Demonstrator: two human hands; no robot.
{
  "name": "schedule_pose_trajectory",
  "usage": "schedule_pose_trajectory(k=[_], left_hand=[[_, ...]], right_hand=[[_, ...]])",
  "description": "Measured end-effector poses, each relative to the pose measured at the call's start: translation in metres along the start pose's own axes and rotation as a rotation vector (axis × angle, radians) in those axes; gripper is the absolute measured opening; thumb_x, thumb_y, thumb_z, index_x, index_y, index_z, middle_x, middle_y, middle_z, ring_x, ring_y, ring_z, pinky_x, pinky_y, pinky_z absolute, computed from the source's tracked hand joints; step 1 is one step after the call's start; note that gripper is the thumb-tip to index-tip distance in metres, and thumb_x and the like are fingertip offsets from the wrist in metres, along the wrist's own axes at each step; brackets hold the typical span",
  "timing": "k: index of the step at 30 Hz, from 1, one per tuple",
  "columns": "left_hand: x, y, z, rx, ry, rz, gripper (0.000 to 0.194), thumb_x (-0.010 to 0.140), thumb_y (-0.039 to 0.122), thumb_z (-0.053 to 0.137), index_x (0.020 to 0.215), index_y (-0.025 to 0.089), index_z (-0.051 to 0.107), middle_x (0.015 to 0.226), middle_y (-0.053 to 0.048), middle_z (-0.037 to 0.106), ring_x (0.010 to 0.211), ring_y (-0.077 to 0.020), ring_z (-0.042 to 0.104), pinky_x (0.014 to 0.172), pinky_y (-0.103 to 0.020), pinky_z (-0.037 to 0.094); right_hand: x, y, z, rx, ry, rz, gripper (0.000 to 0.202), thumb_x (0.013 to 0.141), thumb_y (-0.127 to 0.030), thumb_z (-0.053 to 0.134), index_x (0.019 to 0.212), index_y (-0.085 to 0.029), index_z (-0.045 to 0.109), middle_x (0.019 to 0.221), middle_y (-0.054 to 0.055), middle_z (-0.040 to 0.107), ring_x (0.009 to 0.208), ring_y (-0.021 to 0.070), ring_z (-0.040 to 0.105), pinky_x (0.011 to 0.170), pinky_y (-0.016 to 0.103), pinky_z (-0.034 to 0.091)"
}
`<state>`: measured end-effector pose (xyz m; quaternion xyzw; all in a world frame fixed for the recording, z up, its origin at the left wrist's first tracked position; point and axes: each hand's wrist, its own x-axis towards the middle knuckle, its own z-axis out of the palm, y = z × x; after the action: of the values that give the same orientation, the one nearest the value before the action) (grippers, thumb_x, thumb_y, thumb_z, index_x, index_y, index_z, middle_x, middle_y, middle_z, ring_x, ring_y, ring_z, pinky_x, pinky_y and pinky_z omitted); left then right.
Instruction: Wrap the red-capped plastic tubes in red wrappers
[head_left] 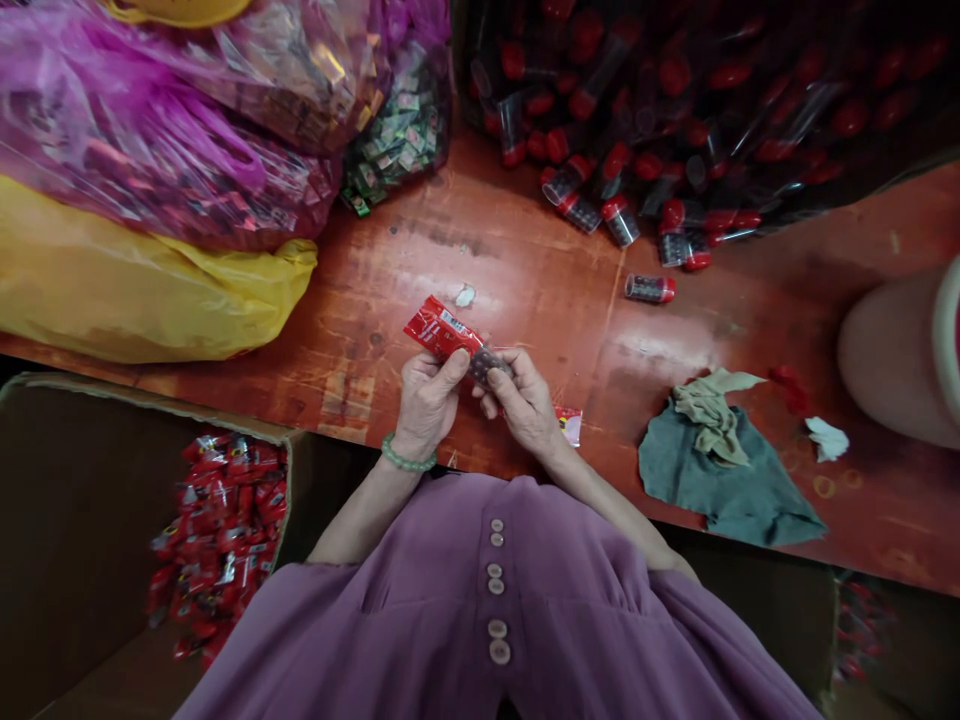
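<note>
Near the front edge of the red table, my left hand [433, 396] pinches a red wrapper [442, 328] with white print and a barcode. A clear tube of dark balls [487, 368] sits at the wrapper's right end, partly inside it as far as I can see. The fingers of my right hand [527, 402] close on that tube's right end. Beside my right wrist lies a flat red and white packet [570, 425], partly hidden by the hand. A green bead bracelet circles my left wrist.
Capped tubes [619, 220] spill from a dark pile at the back right; one tube [650, 289] lies apart. Cloths [720, 465] and a pink bucket [900, 350] stand right. Filled bags [150, 290] cover the left. An open carton [296, 480] holds red packets [225, 530] below.
</note>
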<state>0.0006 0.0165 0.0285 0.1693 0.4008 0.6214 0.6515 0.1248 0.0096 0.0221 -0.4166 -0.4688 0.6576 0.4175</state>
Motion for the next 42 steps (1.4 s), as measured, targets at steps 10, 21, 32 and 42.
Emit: schedule_pose_trajectory(k=[10,21,32,42], left_hand=[[-0.011,0.005,-0.004,0.154,-0.07,-0.102,0.032,0.073,0.044,0.081,0.086,0.016,0.076,0.062,-0.002,0.069,0.041,-0.0097,0.054,0.046,-0.027,0.055],[-0.015,-0.012,-0.013,0.186,0.015,-0.003,0.032,0.076,0.048,0.078,0.077,0.016,0.071,0.054,0.003,0.06,0.041,-0.0084,0.054,0.041,-0.021,0.047],[-0.015,0.005,-0.004,0.023,-0.005,-0.063,0.039,0.073,0.05,0.079,0.089,0.014,0.074,0.085,-0.006,0.076,0.043,-0.0044,0.046,0.036,-0.019,0.044],[-0.027,-0.009,-0.001,0.028,-0.004,-0.104,0.039,0.077,0.05,0.076,0.094,0.015,0.075,0.082,-0.006,0.074,0.05,-0.0062,0.054,0.04,-0.017,0.041]], right_hand=[[-0.006,0.004,0.008,-0.03,-0.046,0.054,0.034,0.095,-0.056,0.05,0.102,-0.023,0.048,0.073,-0.006,0.056,0.046,0.0045,0.047,0.047,0.02,0.04],[-0.004,0.007,0.015,-0.039,0.048,0.005,0.036,0.093,-0.058,0.052,0.1,-0.022,0.05,0.069,-0.007,0.054,0.046,0.0042,0.046,0.046,0.019,0.038],[0.0,0.007,0.008,0.022,-0.113,0.055,0.035,0.091,-0.054,0.058,0.105,-0.023,0.052,0.071,-0.006,0.06,0.049,0.0054,0.052,0.05,0.021,0.042],[0.001,0.007,0.013,0.068,-0.073,0.087,0.041,0.08,-0.056,0.071,0.084,-0.023,0.046,0.063,-0.009,0.058,0.043,0.0047,0.05,0.043,0.018,0.039]])
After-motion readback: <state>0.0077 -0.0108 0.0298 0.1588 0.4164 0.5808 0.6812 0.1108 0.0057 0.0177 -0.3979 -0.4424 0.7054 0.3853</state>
